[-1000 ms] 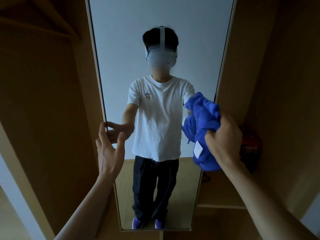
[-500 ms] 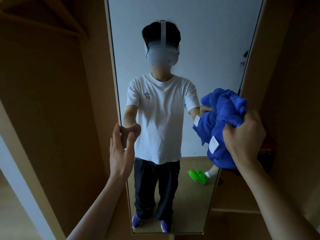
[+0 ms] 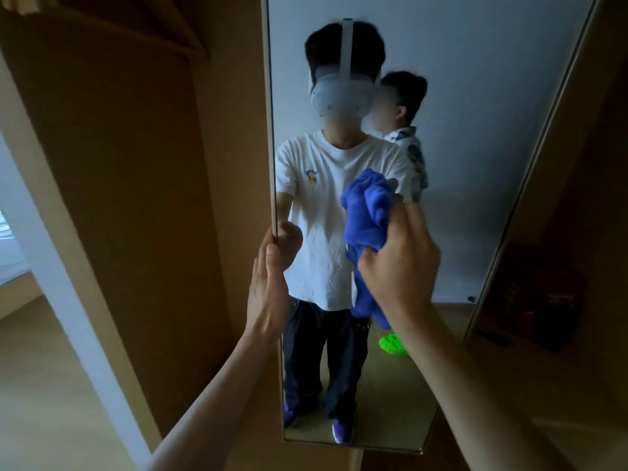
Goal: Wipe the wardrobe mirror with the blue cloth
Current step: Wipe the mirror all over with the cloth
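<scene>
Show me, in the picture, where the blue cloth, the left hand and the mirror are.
blue cloth [image 3: 368, 212]: head view, on its bunched upper folds.
left hand [image 3: 268, 288]: head view, on its middle, below the thumb.
mirror [image 3: 475, 130]: head view, on bare glass at upper right.

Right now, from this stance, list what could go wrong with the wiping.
1. The left hand holds the mirror by its left edge with the thumb on the glass, so it may leave prints there.
2. The blue cloth is bunched in the right hand with one end hanging. A wad will likely smear the droplets rather than lift them.
3. A second person shows in the reflection, close behind. A step back could bump them.
</scene>
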